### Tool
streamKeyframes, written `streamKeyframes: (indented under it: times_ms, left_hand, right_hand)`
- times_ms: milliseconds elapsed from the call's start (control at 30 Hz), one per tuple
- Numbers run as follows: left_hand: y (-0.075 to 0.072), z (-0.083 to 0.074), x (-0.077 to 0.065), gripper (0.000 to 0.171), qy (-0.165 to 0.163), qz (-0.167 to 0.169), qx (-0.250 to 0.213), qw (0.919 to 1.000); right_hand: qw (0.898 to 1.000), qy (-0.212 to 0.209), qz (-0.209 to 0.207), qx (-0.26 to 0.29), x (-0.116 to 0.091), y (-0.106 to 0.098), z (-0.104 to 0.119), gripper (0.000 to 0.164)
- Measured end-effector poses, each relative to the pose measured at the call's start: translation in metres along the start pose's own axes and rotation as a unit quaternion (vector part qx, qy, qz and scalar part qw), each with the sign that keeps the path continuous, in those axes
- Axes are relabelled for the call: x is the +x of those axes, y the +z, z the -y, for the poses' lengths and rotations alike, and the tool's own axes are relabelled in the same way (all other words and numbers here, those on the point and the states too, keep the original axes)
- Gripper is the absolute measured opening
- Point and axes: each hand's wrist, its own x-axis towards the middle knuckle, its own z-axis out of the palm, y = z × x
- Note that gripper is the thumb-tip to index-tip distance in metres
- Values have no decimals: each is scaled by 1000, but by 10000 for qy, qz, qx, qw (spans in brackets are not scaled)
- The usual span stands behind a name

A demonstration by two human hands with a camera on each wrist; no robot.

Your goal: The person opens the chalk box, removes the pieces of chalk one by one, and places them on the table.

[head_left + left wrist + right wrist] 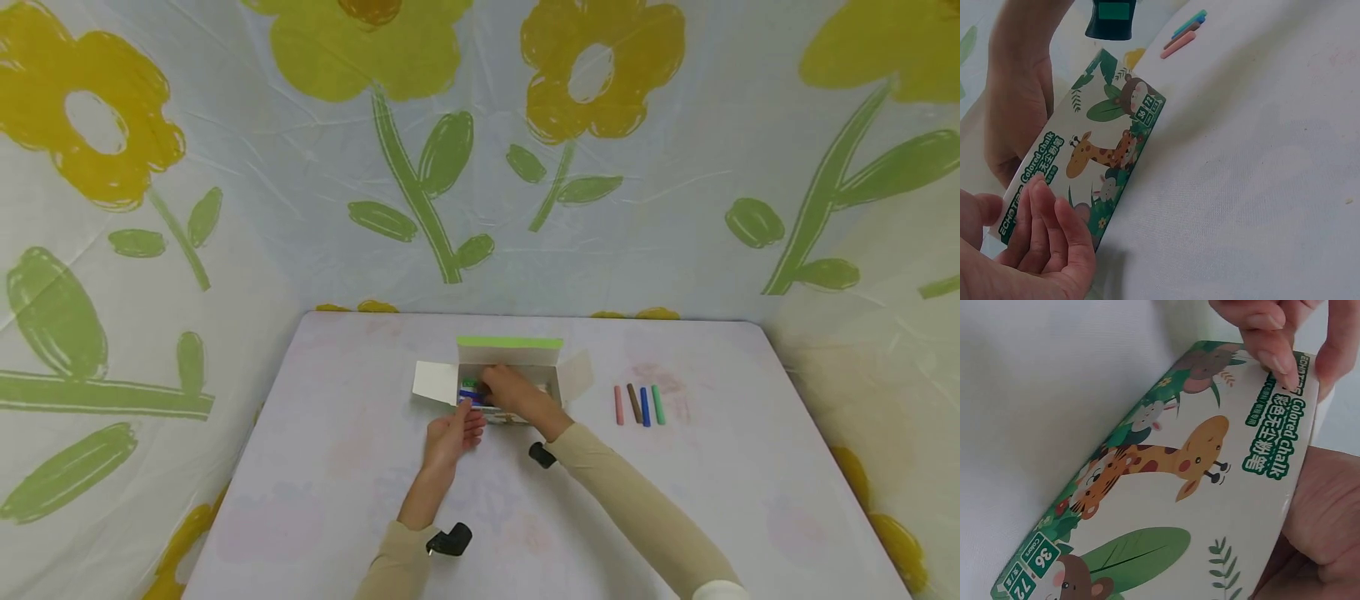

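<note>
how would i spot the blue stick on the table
On the table, right of the open chalk box, four sticks lie in a row. Take the third from the left: the blue stick, between the brown stick and the green stick, the only blue one.

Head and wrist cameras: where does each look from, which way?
Head: on the head, facing forward and down at the white cardboard chalk box; left hand, right hand, beige sleeves show.
Left: on left wrist, facing the box's printed front; both hands.
Right: on right wrist, facing that front closer; both hands, partly.
Both wrist views share its orange giraffe.
</note>
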Motion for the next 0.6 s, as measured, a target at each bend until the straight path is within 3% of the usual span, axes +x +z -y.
streamKeyframes:
  times_ms: [333, 600]
  left_hand:
    - [1, 3, 0, 53, -51, -41, 0, 10000]
    - [0, 2, 2, 54, -37, -67, -15, 10000]
  right_hand:
    - [9995, -251, 3, 169, -4, -1, -6, 10]
    - [9905, -793, -177, 1109, -21, -17, -12, 11]
